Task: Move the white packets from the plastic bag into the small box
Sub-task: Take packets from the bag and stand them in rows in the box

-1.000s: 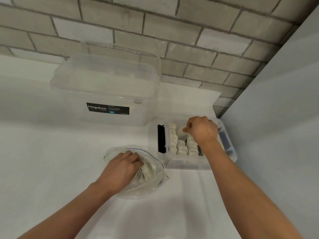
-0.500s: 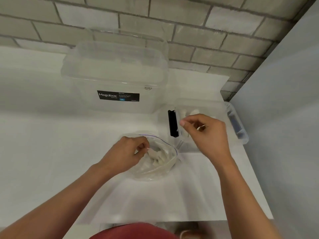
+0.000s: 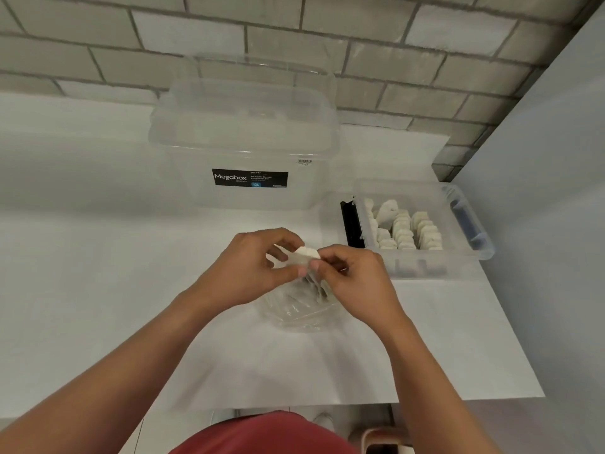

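- Your plastic bag [image 3: 294, 311] lies on the worktop [image 3: 98, 290], directly under your hands; more packets show inside it
- Your left hand [image 3: 252, 267] and right hand [image 3: 357, 280] both pinch one white packet [image 3: 306, 254] just above the bag; the step looks like a handover
- Next, probably: release the left, carry the packet right to the small box [image 3: 481, 253]; stand it beside the packed rows [image 3: 406, 231]
- The Megabox tub [image 3: 242, 142] behind plays no part

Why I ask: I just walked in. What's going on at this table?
A person holds one white packet pinched between left hand and right hand, just above the clear plastic bag on the white table. More packets lie in the bag. The small box to the right already holds rows of packets; the lidded Megabox storage box stands behind.
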Demonstrator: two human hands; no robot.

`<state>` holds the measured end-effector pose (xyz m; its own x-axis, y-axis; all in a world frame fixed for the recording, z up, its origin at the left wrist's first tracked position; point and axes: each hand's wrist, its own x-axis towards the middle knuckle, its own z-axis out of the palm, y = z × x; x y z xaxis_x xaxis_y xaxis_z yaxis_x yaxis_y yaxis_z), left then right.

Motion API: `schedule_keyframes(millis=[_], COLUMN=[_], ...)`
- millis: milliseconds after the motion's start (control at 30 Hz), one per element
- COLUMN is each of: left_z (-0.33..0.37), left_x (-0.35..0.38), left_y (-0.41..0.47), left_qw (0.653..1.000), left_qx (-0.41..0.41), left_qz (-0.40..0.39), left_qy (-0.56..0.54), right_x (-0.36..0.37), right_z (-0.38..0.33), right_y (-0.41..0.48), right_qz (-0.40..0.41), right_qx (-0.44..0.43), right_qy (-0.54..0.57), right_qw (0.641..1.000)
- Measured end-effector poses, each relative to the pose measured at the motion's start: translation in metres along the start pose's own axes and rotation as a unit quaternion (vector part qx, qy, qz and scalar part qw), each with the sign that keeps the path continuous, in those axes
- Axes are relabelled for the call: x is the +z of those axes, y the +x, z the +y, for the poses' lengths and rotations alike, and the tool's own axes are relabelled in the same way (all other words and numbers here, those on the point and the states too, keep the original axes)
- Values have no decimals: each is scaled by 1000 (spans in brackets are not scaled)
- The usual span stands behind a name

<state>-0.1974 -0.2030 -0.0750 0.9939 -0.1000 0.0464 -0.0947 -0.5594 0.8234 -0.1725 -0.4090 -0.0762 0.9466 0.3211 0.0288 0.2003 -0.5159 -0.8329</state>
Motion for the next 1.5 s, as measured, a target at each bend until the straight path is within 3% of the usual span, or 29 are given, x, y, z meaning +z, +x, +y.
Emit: schedule_keyframes(millis=[233, 533, 833, 967, 1300, 1500], left_z=[-3, 22, 51, 59, 62, 63], left_x=[12, 27, 75, 94, 103, 104], left_y=[1, 18, 52, 62, 62, 63], left_qw=[994, 992, 993, 980, 975, 975], left_qx=[-52, -36, 89, 86, 64, 55], left_qz=[-16, -3, 31, 34, 72, 75], left_qy=[-99, -121, 77, 174, 201, 201], right_x=[-10, -51, -143, -158, -147, -136], right_z=[-2, 3, 42, 65, 114, 128], right_y=[-9, 1, 63, 93, 132, 146], right_qz=[26, 50, 171, 144, -32, -25], right_qx=[6, -106, -50, -22, 64, 83], right_qy=[-9, -147, -198, -195, -224, -282], right_qw=[1000, 982, 964, 970, 972, 955])
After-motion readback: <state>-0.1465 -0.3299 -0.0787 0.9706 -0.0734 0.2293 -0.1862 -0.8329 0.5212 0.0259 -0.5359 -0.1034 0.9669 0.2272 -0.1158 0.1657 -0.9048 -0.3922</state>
